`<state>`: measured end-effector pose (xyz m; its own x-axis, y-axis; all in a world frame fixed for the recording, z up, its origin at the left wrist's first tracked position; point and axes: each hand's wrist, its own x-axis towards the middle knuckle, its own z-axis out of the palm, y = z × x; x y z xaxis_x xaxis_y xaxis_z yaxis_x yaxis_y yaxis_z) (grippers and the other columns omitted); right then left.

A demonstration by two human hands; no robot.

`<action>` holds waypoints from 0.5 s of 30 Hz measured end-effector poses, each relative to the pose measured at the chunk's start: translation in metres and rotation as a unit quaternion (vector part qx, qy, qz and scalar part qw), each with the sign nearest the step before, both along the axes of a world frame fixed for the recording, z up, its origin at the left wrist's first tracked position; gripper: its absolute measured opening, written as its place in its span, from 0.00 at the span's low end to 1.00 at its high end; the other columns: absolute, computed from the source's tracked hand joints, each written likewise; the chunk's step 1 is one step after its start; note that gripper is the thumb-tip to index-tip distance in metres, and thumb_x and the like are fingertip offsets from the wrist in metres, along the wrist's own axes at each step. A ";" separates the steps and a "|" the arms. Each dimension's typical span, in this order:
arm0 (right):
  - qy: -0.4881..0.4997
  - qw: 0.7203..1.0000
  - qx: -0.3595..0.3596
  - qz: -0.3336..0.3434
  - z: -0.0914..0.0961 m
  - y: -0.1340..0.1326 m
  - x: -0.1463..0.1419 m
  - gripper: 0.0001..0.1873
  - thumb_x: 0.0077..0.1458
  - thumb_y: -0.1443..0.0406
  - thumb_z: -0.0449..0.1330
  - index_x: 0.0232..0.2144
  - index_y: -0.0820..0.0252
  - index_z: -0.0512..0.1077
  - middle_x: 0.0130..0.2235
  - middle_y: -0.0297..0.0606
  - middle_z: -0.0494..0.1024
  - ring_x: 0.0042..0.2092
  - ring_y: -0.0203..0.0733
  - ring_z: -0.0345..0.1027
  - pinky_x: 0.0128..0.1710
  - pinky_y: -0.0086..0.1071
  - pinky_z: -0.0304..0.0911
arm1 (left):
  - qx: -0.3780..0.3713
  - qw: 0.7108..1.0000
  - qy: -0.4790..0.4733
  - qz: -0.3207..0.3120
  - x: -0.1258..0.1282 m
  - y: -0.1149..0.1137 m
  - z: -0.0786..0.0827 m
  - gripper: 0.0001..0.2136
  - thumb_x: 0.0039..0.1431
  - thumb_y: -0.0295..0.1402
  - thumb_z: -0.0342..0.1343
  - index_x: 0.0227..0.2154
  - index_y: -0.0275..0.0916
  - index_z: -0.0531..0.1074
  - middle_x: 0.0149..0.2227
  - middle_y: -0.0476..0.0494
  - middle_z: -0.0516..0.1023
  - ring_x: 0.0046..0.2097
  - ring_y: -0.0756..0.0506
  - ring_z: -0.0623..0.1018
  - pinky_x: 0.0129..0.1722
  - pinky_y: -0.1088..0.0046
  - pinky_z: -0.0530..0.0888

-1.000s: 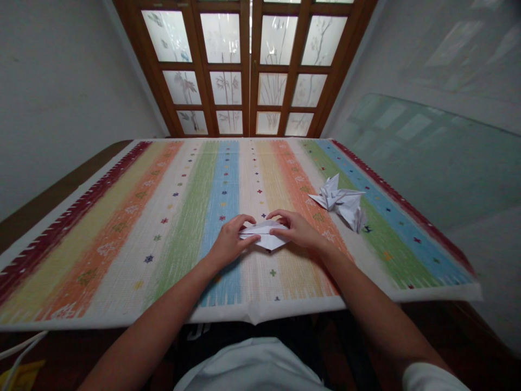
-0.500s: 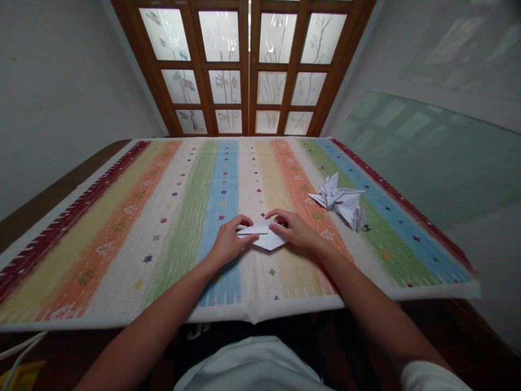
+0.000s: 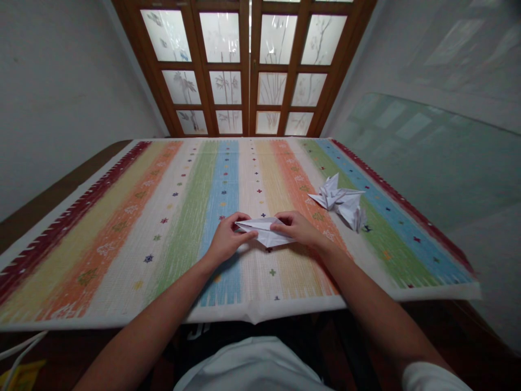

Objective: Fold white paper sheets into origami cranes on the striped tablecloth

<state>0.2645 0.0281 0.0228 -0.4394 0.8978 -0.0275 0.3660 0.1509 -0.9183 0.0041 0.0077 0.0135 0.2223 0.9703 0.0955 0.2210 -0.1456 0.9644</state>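
Note:
A folded sheet of white paper (image 3: 264, 232) lies at the middle of the striped mat, pressed into a long, flat, pointed shape. My left hand (image 3: 230, 238) pinches its left end, with the fingers over the top and the thumb along the fold. My right hand (image 3: 297, 228) holds its right part, and the fingers cover part of the upper edge. Both hands rest close to the mat. To the right of my right hand sits a finished-looking white origami crane (image 3: 340, 202), untouched and apart from both hands.
The paper and crane lie on a multicoloured striped mat (image 3: 187, 255) covering a wooden table (image 3: 52, 209). A glass panel (image 3: 427, 157) leans along the right side. Wooden doors with frosted panes (image 3: 248, 68) stand beyond the far edge. A white cable (image 3: 20, 353) lies at lower left.
The paper has gone from a wider, diamond-like shape to a narrower, flatter fold, with its point extending further right. My hands have shifted slightly apart along it. The crane has not moved.

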 end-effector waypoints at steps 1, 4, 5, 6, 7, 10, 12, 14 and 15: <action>0.007 1.000 -0.009 0.001 0.000 0.000 -0.001 0.22 0.56 0.47 0.68 0.33 0.61 0.80 0.31 0.36 0.77 0.31 0.39 0.66 0.30 0.31 0.57 | -0.003 1.000 -0.011 -0.002 0.001 0.000 0.000 0.15 0.52 0.34 0.73 0.41 0.38 0.78 0.42 0.43 0.82 0.41 0.46 0.80 0.41 0.69 0.80; 0.038 0.998 -0.048 0.013 -0.001 -0.002 -0.002 0.24 0.55 0.45 0.70 0.35 0.61 0.79 0.32 0.36 0.78 0.31 0.38 0.67 0.29 0.30 0.59 | -0.006 0.998 -0.056 -0.010 0.002 -0.002 -0.001 0.15 0.51 0.35 0.73 0.40 0.39 0.77 0.43 0.43 0.81 0.43 0.45 0.80 0.42 0.70 0.80; 0.050 0.996 -0.065 0.018 -0.002 -0.003 -0.003 0.26 0.55 0.44 0.71 0.37 0.62 0.79 0.32 0.36 0.78 0.30 0.38 0.68 0.29 0.30 0.59 | -0.005 0.997 -0.072 -0.014 0.003 -0.003 0.000 0.16 0.51 0.35 0.73 0.40 0.39 0.77 0.43 0.44 0.80 0.44 0.45 0.79 0.42 0.70 0.80; 0.062 0.995 -0.080 0.022 -0.002 -0.004 -0.004 0.28 0.54 0.43 0.71 0.38 0.62 0.79 0.33 0.37 0.78 0.30 0.38 0.68 0.29 0.30 0.60 | -0.004 0.996 -0.087 -0.018 0.003 -0.004 0.000 0.16 0.50 0.36 0.73 0.41 0.39 0.77 0.44 0.44 0.80 0.44 0.45 0.79 0.42 0.70 0.80; 0.073 0.993 -0.093 0.027 -0.001 -0.005 -0.004 0.29 0.54 0.42 0.72 0.39 0.62 0.79 0.33 0.37 0.79 0.30 0.38 0.69 0.29 0.29 0.60 | -0.002 0.995 -0.101 -0.023 0.004 -0.005 0.001 0.17 0.50 0.36 0.74 0.41 0.39 0.76 0.44 0.44 0.79 0.44 0.46 0.79 0.43 0.71 0.80; 0.099 0.987 -0.119 0.035 -0.001 -0.007 -0.006 0.32 0.52 0.39 0.73 0.39 0.61 0.78 0.33 0.38 0.79 0.31 0.38 0.69 0.28 0.29 0.61 | 0.004 0.991 -0.128 -0.033 0.005 -0.006 0.002 0.19 0.50 0.36 0.75 0.42 0.39 0.76 0.44 0.45 0.78 0.43 0.46 0.79 0.42 0.71 0.80; 0.108 0.986 -0.123 0.034 0.000 -0.007 -0.006 0.33 0.50 0.38 0.75 0.38 0.61 0.78 0.33 0.37 0.78 0.30 0.38 0.68 0.28 0.29 0.60 | 0.007 0.990 -0.138 -0.033 0.005 -0.007 0.003 0.19 0.50 0.35 0.75 0.43 0.40 0.75 0.45 0.44 0.78 0.44 0.46 0.78 0.42 0.71 0.80; 0.114 0.986 -0.121 0.026 0.000 -0.006 -0.007 0.33 0.49 0.38 0.76 0.36 0.61 0.77 0.32 0.36 0.77 0.30 0.37 0.67 0.28 0.29 0.60 | 0.008 0.989 -0.144 -0.028 0.005 -0.007 0.002 0.20 0.49 0.35 0.75 0.43 0.40 0.75 0.46 0.44 0.78 0.44 0.46 0.78 0.43 0.71 0.80; 0.116 0.986 -0.120 0.022 0.000 -0.006 -0.007 0.33 0.48 0.39 0.76 0.36 0.61 0.77 0.32 0.36 0.77 0.30 0.37 0.67 0.28 0.29 0.60 | 0.007 0.989 -0.145 -0.024 0.005 -0.007 0.002 0.20 0.49 0.35 0.75 0.43 0.40 0.75 0.47 0.43 0.78 0.44 0.46 0.78 0.43 0.71 0.80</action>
<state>0.2577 0.0221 0.0231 -0.4973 0.8576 -0.1311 0.1391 -0.0703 -0.9878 0.0093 0.0009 0.0159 0.2299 0.9573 0.1750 -0.0732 -0.1623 0.9840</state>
